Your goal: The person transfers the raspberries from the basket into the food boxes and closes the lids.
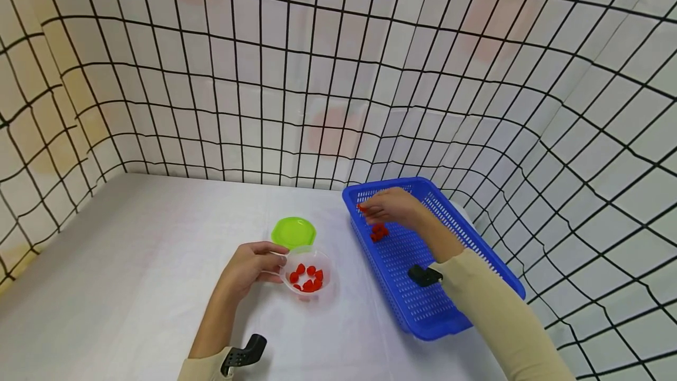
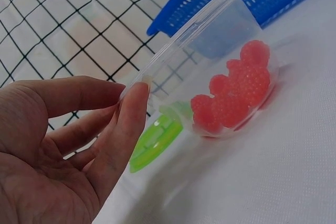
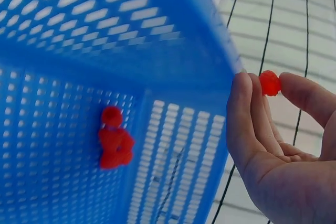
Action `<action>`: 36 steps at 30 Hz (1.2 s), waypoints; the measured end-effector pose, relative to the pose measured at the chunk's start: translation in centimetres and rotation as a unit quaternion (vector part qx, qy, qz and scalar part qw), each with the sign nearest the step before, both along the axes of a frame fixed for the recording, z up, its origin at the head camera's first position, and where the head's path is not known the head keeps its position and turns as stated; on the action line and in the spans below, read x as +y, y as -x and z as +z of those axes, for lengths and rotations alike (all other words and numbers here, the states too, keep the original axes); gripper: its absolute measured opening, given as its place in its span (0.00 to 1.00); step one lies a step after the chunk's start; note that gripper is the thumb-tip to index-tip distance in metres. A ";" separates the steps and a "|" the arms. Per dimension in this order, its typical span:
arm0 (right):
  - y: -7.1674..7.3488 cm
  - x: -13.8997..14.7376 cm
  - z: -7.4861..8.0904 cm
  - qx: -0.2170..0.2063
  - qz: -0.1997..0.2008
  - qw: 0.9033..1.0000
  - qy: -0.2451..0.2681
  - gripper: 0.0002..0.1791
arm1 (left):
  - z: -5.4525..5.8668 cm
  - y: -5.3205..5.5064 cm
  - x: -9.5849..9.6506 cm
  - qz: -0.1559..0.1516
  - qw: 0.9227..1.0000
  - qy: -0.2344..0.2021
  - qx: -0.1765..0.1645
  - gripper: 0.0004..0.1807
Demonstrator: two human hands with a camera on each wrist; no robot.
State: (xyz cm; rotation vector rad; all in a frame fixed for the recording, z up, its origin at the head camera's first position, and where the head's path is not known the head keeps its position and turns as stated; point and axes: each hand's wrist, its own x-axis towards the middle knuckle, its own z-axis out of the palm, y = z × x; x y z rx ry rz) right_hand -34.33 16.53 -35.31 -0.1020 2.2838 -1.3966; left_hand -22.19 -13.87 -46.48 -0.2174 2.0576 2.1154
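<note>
My left hand (image 1: 254,266) pinches the rim of a clear plastic tub (image 1: 324,260) that stands on the white table. Several red raspberries (image 2: 231,95) lie on the tub's floor. Over the near-left rim of the blue basket (image 3: 173,66), my right hand (image 1: 394,207) pinches a single raspberry (image 3: 270,83) between thumb and fingertips. A small cluster of raspberries (image 3: 114,142) rests on the basket floor below that hand. Just behind the tub lies a bright green lid (image 1: 293,231), its near edge overlapped by the tub in the head view.
Black wire mesh (image 1: 328,75) backed by white sheeting encloses the table at the back and both sides. The long blue basket stands on the right, its far end near the mesh. White cloth (image 1: 132,263) covers the tabletop.
</note>
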 end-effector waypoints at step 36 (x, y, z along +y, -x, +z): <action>-4.2 -8.5 -2.8 -0.057 0.161 0.982 -0.083 0.12 | -0.2 0.2 -0.1 -0.001 1.000 -0.004 0.001 0.14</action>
